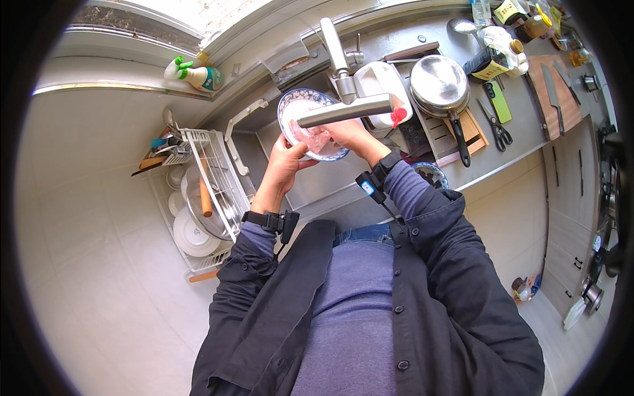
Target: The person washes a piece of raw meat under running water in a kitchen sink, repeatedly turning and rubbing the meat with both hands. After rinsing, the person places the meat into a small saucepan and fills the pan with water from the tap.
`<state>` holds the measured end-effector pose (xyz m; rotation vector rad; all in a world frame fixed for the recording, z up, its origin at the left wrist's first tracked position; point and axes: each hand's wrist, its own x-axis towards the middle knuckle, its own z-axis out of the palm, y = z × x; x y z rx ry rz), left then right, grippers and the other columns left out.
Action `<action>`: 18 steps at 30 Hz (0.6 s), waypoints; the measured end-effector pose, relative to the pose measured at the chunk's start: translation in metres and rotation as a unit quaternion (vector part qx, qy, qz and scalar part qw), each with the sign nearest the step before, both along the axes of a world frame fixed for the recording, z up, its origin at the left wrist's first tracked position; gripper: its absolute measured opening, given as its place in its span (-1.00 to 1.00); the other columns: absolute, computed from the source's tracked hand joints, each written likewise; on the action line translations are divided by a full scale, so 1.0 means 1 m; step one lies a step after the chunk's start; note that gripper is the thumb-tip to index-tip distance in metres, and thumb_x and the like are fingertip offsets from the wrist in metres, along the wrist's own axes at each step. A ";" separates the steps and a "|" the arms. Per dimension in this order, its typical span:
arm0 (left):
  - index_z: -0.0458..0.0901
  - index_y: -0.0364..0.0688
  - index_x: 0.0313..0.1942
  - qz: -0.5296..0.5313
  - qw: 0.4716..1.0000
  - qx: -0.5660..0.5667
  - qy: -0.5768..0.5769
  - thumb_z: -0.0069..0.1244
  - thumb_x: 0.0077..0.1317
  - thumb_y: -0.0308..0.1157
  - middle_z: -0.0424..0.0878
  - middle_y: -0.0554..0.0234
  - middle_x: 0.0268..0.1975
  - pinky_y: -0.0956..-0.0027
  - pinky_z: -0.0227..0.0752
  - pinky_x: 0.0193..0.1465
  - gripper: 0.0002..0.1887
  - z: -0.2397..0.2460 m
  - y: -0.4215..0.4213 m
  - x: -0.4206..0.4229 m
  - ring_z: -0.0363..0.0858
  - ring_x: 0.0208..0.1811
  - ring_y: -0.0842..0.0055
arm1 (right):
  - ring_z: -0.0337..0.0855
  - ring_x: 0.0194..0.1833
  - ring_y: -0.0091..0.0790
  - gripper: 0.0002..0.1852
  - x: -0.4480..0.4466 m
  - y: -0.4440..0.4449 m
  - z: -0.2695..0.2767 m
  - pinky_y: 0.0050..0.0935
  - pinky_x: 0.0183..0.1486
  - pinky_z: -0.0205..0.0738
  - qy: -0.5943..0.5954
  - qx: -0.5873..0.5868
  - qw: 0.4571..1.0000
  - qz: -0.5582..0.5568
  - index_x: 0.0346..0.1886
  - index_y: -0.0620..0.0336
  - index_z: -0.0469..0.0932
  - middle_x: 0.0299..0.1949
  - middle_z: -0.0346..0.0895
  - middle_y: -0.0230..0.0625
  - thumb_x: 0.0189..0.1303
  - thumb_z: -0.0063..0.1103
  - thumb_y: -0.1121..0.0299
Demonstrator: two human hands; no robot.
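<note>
A patterned blue-and-white bowl (289, 108) is held under the faucet spout (346, 110) over the sink. My left hand (285, 161) grips its near left rim, with the thumb over the edge. Inside the bowl lies a pink piece of raw meat (314, 138). My right hand (354, 136) reaches in from the right, its fingers on the meat and partly hidden. The spout crosses in front of the bowl and covers part of it. I cannot make out whether water runs.
To the left stands a white dish rack (218, 183) with plates. A white jug with a red cap (398, 116) is behind my right hand. Further right are a steel pan (441, 86), scissors (497, 126) and a cutting board (569, 106) with knives. Another patterned bowl (441, 174) sits near the counter edge.
</note>
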<state>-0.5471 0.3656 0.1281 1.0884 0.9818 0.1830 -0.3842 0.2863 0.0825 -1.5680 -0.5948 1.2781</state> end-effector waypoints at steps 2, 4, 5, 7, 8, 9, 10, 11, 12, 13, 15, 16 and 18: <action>0.41 -0.24 0.23 0.001 1.000 0.002 0.006 0.01 0.34 -0.45 0.63 0.11 0.09 0.20 0.75 -0.06 -0.55 0.002 -0.001 -0.001 0.73 -0.02 0.38 | 0.64 0.14 -0.25 -0.44 -0.002 0.000 -0.002 -0.33 0.22 0.45 0.001 -0.018 1.000 0.007 0.24 0.26 0.57 0.12 0.67 -0.10 0.32 0.23 0.05; 0.40 -0.25 0.23 0.004 1.000 0.004 0.016 0.02 0.34 -0.45 0.63 0.10 0.09 0.20 0.76 -0.07 -0.55 0.003 -0.003 -0.002 0.73 -0.02 0.37 | 0.65 0.13 -0.27 -0.46 -0.004 -0.002 -0.001 -0.33 0.21 0.45 -0.002 -0.014 1.000 0.009 0.24 0.25 0.57 0.11 0.68 -0.11 0.33 0.22 0.07; 0.40 -0.26 0.24 0.006 1.000 0.003 0.017 0.02 0.34 -0.46 0.63 0.10 0.09 0.20 0.76 -0.07 -0.55 0.004 -0.003 -0.002 0.73 -0.02 0.37 | 0.65 0.12 -0.28 -0.47 -0.005 -0.003 0.000 -0.34 0.21 0.46 0.010 -0.020 1.000 0.006 0.24 0.25 0.57 0.10 0.68 -0.11 0.34 0.21 0.08; 0.39 -0.26 0.24 0.008 1.000 0.002 0.016 0.01 0.34 -0.46 0.63 0.10 0.09 0.20 0.76 -0.07 -0.54 0.006 -0.004 -0.003 0.73 -0.01 0.37 | 0.65 0.12 -0.29 -0.49 -0.006 -0.004 0.003 -0.34 0.21 0.46 0.017 -0.022 1.000 0.007 0.24 0.25 0.57 0.09 0.68 -0.12 0.34 0.21 0.12; 0.40 -0.27 0.24 0.008 1.000 0.001 0.018 0.02 0.34 -0.46 0.63 0.10 0.09 0.20 0.76 -0.07 -0.54 0.006 -0.004 -0.003 0.73 -0.01 0.37 | 0.65 0.12 -0.30 -0.50 -0.006 -0.004 0.004 -0.35 0.20 0.46 0.026 -0.025 0.999 0.006 0.24 0.25 0.57 0.09 0.69 -0.13 0.34 0.21 0.13; 0.40 -0.27 0.23 0.008 1.000 0.002 0.017 0.02 0.34 -0.46 0.63 0.11 0.08 0.20 0.76 -0.07 -0.54 0.007 -0.004 -0.003 0.73 -0.01 0.37 | 0.64 0.12 -0.31 -0.50 -0.007 -0.004 0.005 -0.35 0.20 0.46 0.025 -0.022 0.999 0.005 0.24 0.25 0.56 0.09 0.69 -0.13 0.34 0.21 0.14; 0.40 -0.27 0.23 0.007 1.000 0.004 0.015 0.02 0.34 -0.46 0.63 0.11 0.08 0.20 0.75 -0.07 -0.54 0.008 -0.004 -0.003 0.73 -0.01 0.38 | 0.64 0.11 -0.32 -0.51 -0.008 -0.004 0.006 -0.35 0.19 0.46 0.023 -0.018 1.000 0.004 0.23 0.25 0.56 0.09 0.69 -0.13 0.34 0.20 0.15; 0.40 -0.26 0.23 0.006 1.000 0.002 0.017 0.02 0.34 -0.46 0.63 0.11 0.08 0.20 0.75 -0.07 -0.54 0.008 -0.004 -0.004 0.73 -0.01 0.38 | 0.64 0.11 -0.32 -0.52 -0.008 -0.003 0.007 -0.35 0.19 0.46 0.031 -0.013 0.999 0.000 0.23 0.25 0.56 0.08 0.69 -0.14 0.35 0.20 0.16; 0.40 -0.26 0.24 0.005 1.000 0.002 0.018 0.02 0.34 -0.46 0.63 0.11 0.08 0.20 0.75 -0.06 -0.54 0.008 -0.004 -0.004 0.73 -0.01 0.38 | 0.64 0.11 -0.32 -0.52 -0.008 -0.003 0.007 -0.35 0.19 0.46 0.025 -0.015 1.000 0.007 0.23 0.25 0.56 0.09 0.68 -0.14 0.34 0.20 0.17; 0.40 -0.26 0.24 0.004 1.000 0.003 0.017 0.02 0.34 -0.46 0.63 0.12 0.08 0.20 0.75 -0.06 -0.54 0.008 -0.004 -0.004 0.73 -0.01 0.38 | 0.64 0.11 -0.32 -0.52 -0.008 -0.003 0.007 -0.35 0.20 0.46 0.029 -0.015 0.999 0.011 0.23 0.25 0.56 0.09 0.68 -0.14 0.34 0.20 0.18; 0.40 -0.26 0.24 0.006 1.000 0.001 0.017 0.02 0.34 -0.46 0.63 0.12 0.08 0.20 0.75 -0.05 -0.54 0.008 -0.004 -0.005 0.72 0.00 0.38 | 0.64 0.10 -0.33 -0.53 -0.008 -0.003 0.006 -0.35 0.18 0.47 0.031 -0.014 0.999 0.014 0.22 0.25 0.56 0.08 0.68 -0.15 0.34 0.20 0.18; 0.41 -0.25 0.24 0.007 1.000 0.002 0.014 0.03 0.34 -0.46 0.63 0.13 0.08 0.20 0.74 -0.05 -0.55 0.008 -0.004 -0.005 0.72 0.00 0.38 | 0.64 0.08 -0.34 -0.53 -0.008 -0.003 0.005 -0.36 0.16 0.48 0.030 -0.013 0.999 0.013 0.22 0.25 0.57 0.07 0.69 -0.17 0.34 0.20 0.18; 0.41 -0.24 0.24 0.005 1.000 0.000 0.014 0.04 0.35 -0.46 0.63 0.13 0.08 0.20 0.74 -0.05 -0.55 0.007 -0.004 -0.006 0.72 0.01 0.38 | 0.64 0.04 -0.38 -0.54 -0.008 -0.002 0.004 -0.38 0.08 0.50 0.037 -0.019 0.999 0.016 0.22 0.24 0.57 0.04 0.69 -0.20 0.34 0.20 0.18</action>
